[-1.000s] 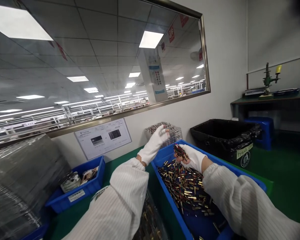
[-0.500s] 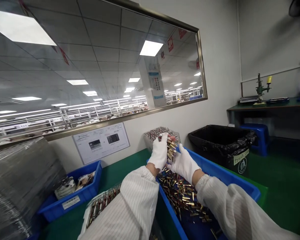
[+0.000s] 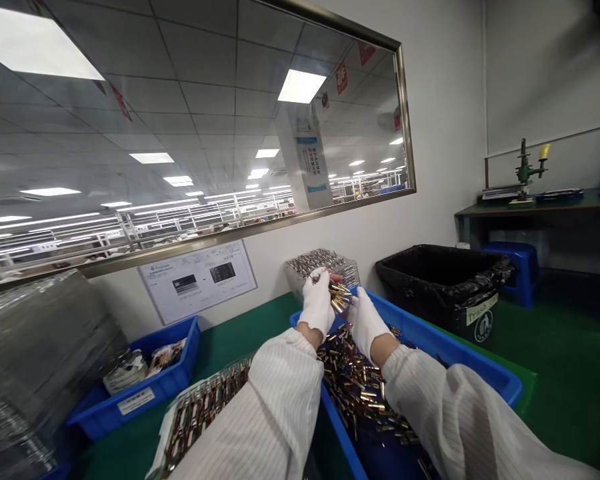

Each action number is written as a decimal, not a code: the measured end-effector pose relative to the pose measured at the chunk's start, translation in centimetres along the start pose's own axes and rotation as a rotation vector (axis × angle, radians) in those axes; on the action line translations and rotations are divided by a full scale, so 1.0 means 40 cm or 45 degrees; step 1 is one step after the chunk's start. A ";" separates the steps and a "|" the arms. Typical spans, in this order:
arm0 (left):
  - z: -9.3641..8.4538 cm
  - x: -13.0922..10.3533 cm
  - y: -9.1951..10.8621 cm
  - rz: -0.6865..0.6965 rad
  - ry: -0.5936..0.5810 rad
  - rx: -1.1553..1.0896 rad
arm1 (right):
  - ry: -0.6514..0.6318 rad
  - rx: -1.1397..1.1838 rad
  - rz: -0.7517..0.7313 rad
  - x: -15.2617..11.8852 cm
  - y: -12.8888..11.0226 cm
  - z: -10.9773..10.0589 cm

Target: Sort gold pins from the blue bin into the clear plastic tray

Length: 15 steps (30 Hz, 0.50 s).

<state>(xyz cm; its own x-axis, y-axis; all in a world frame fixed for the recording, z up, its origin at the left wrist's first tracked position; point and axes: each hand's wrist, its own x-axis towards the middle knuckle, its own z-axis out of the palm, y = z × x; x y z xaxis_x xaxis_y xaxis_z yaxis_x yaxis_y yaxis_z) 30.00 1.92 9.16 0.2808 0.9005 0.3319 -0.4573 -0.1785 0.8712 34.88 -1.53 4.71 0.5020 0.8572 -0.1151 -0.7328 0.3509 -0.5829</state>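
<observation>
My left hand [image 3: 318, 303], in a white glove with bare fingertips, is closed round a bunch of brass-coloured metal parts [image 3: 339, 297] above the far end of a large blue bin [image 3: 405, 328]. Just to the right is my right hand [image 3: 366, 323], also gloved, its fingers apart beside the bunch; its palm side is hidden. Many loose brass-coloured parts [image 3: 375, 404] lie in the bin below. A clear tray stack [image 3: 353, 270] full of similar small parts stands behind my left hand.
A filled tray [image 3: 200, 413] lies left of my left sleeve. Farther left are a small blue bin [image 3: 177, 373] with bagged items and a plastic-wrapped stack [image 3: 45, 347]. A black-lined trash bin [image 3: 460, 300] stands right, with a blue stool [image 3: 523, 273] behind.
My right hand has drawn slightly away from the bunch, which stays in my left hand. More of the filled tray at the left shows, and the camera view has shifted slightly.
</observation>
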 end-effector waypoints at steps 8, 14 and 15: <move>0.017 -0.017 -0.053 0.076 -0.108 0.182 | -0.008 0.168 -0.095 -0.028 0.014 0.050; 0.023 -0.034 -0.039 0.190 -0.227 0.308 | -0.078 0.130 -0.164 -0.023 0.018 0.043; 0.023 -0.037 -0.036 0.190 -0.230 0.325 | -0.109 0.109 -0.166 -0.025 0.018 0.038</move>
<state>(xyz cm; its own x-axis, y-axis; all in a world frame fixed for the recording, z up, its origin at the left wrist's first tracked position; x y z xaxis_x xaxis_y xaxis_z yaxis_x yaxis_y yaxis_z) 31.04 0.47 7.74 0.3823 0.7764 0.5010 -0.2848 -0.4168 0.8632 33.14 -1.55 5.63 0.5571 0.8300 0.0280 -0.7022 0.4888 -0.5176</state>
